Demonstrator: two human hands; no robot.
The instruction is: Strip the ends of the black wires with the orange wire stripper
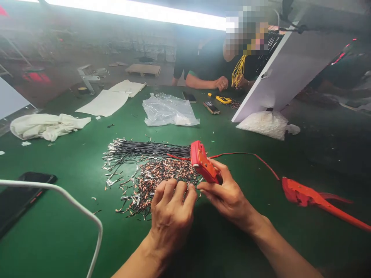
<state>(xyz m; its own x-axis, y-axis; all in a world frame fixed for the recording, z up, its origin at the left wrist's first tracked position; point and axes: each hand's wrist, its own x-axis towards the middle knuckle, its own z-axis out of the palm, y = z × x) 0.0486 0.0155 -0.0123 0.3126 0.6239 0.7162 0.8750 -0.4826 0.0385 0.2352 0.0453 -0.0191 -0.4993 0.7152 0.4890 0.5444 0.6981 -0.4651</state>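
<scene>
1. The work in hand looks like close handling of wire pieces at a red hand tool (199, 156), with both hands meeting at the near edge of a clippings pile (165, 172).
2. The right hand (228, 193) has its grip closed around the tool's body, head raised, thumb and forefinger reaching toward the other hand.
3. The left hand (173, 212) has its fingers curled down beside the pile; the fingertips are hidden, so I cannot tell how far its grip is open or whether it pinches a wire.
4. The next move, I judge, calls for a steady tool and fingertips clear of its head.
5. The black wires (150, 147) lie beyond the pile in a long, thin, roughly parallel bundle, their left ends tipped with shiny metal.
6. The pile is a loose, springy-looking tangle of short black, coppery and silvery bits, spilling leftward over the smooth green desk (121, 247).
7. A slender red cord (237, 153) curves toward a second red tool (301, 193), long-handled, lying to the right.
8. Farther back sits a crinkled, translucent plastic bag (168, 110).
</scene>
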